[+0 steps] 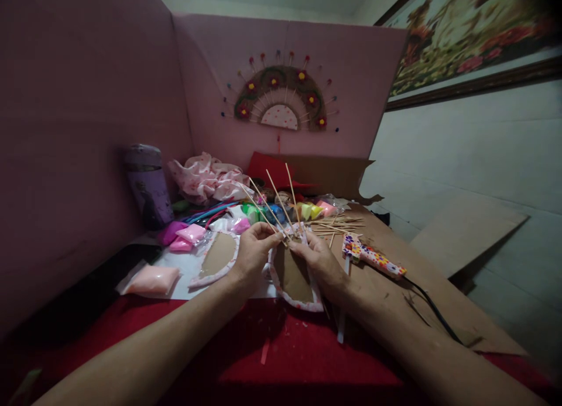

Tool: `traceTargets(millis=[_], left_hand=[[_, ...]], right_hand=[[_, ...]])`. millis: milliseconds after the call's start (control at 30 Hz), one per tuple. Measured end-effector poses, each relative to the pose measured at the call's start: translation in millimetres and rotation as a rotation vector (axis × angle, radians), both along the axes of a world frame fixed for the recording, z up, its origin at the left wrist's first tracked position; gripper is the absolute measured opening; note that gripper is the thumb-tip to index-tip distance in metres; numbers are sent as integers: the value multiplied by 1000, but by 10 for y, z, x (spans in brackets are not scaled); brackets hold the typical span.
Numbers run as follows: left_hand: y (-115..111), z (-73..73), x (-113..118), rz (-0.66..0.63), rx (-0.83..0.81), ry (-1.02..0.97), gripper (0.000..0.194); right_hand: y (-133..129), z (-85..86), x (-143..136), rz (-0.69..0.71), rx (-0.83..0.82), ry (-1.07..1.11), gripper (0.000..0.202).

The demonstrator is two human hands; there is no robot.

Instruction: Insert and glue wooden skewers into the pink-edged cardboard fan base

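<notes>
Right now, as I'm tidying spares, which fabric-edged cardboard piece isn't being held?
The left cardboard piece, lying on white paper; the right cardboard piece is in the right hand.

Sticks (278, 199) are pale tan, the cardboard piece (294, 275) brown, the glue gun (373, 257) flower-patterned, the tablecloth (219, 350) red.

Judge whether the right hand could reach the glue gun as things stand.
Probably yes: the glue gun lies uncovered beside the right hand, the way looking free, though that hand is busy at the fabric-edged piece.
</notes>
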State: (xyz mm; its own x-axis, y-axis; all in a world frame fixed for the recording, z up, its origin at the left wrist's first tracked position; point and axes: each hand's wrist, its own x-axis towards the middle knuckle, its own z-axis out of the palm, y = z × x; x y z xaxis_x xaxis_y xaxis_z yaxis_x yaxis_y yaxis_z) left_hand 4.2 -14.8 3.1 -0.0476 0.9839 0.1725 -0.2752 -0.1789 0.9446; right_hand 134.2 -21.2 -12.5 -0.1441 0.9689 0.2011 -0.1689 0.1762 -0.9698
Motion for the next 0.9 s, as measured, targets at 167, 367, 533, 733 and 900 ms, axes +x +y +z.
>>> traceTargets(millis=[167, 367, 533, 733, 900], left_hand=[[7, -1, -6, -5, -11, 7, 24], [-1, 16, -16, -38, -62, 37, 22], [1, 32, -31, -41, -91, 73, 22], [-28, 66, -31, -39, -89, 72, 21], [-36, 76, -29, -36, -79, 58, 22]], right_hand=[[0, -7, 3, 2, 3, -4, 22], [-1, 3, 7, 6, 4, -36, 24], [14, -1, 16, 42, 5, -47, 29], [-8, 28, 15, 30, 22, -59, 29], [-32, 55, 16, 35, 28, -75, 28]])
